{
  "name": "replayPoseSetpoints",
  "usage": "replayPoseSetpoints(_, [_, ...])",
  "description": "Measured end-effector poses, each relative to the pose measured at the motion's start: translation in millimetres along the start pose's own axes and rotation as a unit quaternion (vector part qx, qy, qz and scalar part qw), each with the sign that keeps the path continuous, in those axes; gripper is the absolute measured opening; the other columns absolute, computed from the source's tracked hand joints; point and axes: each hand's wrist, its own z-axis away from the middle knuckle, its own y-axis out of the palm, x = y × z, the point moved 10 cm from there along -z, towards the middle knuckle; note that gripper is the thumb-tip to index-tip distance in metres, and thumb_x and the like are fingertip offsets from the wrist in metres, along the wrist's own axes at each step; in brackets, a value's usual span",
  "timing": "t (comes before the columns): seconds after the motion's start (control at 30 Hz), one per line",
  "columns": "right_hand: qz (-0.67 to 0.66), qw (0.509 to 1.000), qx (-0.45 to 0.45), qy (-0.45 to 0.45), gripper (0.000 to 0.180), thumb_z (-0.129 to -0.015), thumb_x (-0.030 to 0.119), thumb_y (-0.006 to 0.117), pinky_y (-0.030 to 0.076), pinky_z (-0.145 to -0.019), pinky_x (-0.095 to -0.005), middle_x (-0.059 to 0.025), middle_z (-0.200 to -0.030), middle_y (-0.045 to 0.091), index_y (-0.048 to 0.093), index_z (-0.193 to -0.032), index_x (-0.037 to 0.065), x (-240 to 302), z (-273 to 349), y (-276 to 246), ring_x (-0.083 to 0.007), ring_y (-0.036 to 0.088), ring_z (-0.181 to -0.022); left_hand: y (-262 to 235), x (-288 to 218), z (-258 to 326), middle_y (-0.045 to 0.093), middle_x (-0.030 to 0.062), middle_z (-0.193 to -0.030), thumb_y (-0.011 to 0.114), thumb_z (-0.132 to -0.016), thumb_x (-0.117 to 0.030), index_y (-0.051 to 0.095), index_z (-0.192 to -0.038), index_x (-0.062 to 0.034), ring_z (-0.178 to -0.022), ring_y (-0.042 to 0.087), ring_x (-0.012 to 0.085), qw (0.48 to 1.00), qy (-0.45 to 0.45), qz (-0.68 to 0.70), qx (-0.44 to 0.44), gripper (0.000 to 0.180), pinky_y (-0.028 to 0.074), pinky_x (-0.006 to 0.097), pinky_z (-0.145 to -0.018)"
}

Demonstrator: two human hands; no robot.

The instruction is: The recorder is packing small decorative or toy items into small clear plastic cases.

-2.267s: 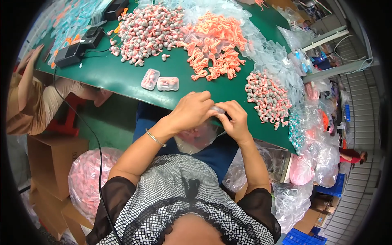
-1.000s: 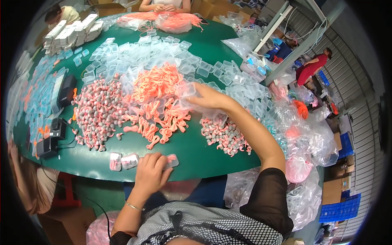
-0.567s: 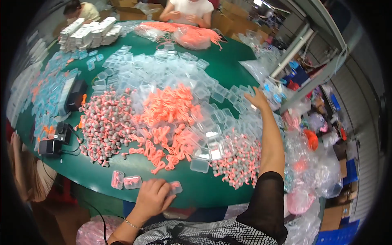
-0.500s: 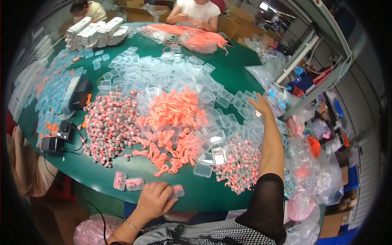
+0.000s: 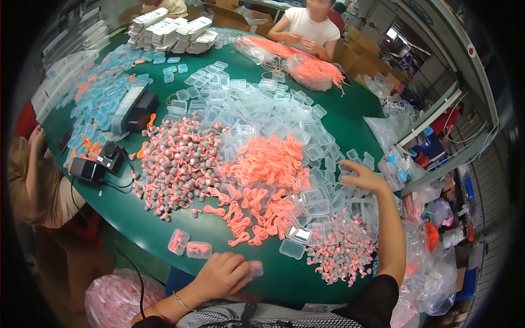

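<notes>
Near the front edge, my left hand (image 5: 221, 277) is closed on a small clear plastic box (image 5: 255, 268) holding something pink. Just left of it lie two more clear boxes (image 5: 199, 250) with pink contents. Farther out on the right, my right hand (image 5: 360, 177) reaches over a spread of empty clear plastic boxes (image 5: 314, 203), its thumb and fingers apart around the edge of one box. Coral cord bundles (image 5: 270, 164) are heaped mid-table. Small grey-and-pink earbud-like pieces (image 5: 178, 164) form a large pile left of them, and a smaller pile (image 5: 342, 251) sits below my right forearm.
The green table (image 5: 136, 229) also bears black devices with cables (image 5: 109, 157), blue-filled boxes (image 5: 104, 98) and white stacks (image 5: 169, 34). A person in white (image 5: 311, 27) sits across; another person's arm (image 5: 35, 158) is at left. Metal posts and plastic bags (image 5: 432, 268) stand right.
The view has swung left, so the table appears farther right. My right hand has come nearer and leftward over the clear boxes. My left hand stays at the same small box.
</notes>
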Motion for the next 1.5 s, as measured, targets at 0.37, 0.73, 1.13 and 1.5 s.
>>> replayPoseSetpoints(0.37, [0.146,0.957,-0.181,0.172,0.095,-0.075,0.081,0.056,0.019,-0.118,-0.0520,-0.0236,-0.158,0.029,0.042,-0.151,0.027,-157.9,-68.1,-45.2,-0.0432,0.023,-0.146,-0.5,-5.3,4.5,0.061,0.0063,-0.101,0.077,-0.079,-0.032,0.062,-0.101,-0.0089,-0.089,0.059,0.0242,1.000,0.022,0.005,-0.004,0.035,0.044,0.035,-0.073])
replayPoseSetpoints(0.73, [0.127,0.988,-0.091,-0.016,0.065,-0.080,0.061,0.067,0.030,-0.114,-0.0453,-0.0171,-0.144,0.048,0.066,-0.130,0.018,-4.0,-40.6,35.7,-0.0332,0.043,-0.136,-2.8,-4.4,4.1,0.060,0.0122,-0.104,0.077,-0.077,-0.025,0.061,-0.105,-0.0055,-0.092,0.057,0.0313,0.999,0.021,0.023,-0.041,0.038,0.044,0.041,-0.075])
replayPoseSetpoints(1.13, [0.137,0.968,-0.208,-0.007,0.034,-0.081,0.036,0.061,0.046,-0.090,-0.0537,-0.0146,-0.103,0.073,0.075,-0.097,0.010,57.1,21.9,63.2,-0.0324,0.068,-0.101,-3.8,-11.9,17.6,0.058,0.0105,-0.104,0.074,-0.079,-0.026,0.060,-0.112,-0.0063,-0.095,0.055,0.0290,0.997,0.037,0.020,-0.060,0.041,0.043,0.041,-0.076])
replayPoseSetpoints(1.5, [0.229,0.780,-0.539,-0.222,0.017,-0.086,0.011,0.063,0.033,-0.099,-0.0510,-0.0066,-0.106,0.068,0.070,-0.101,0.012,115.6,131.3,69.5,-0.0259,0.060,-0.109,-14.0,-8.5,20.2,0.060,0.0065,-0.106,0.077,-0.074,-0.026,0.061,-0.112,-0.0092,-0.100,0.057,0.0258,0.992,0.025,-0.068,-0.099,0.045,0.038,0.043,-0.086])
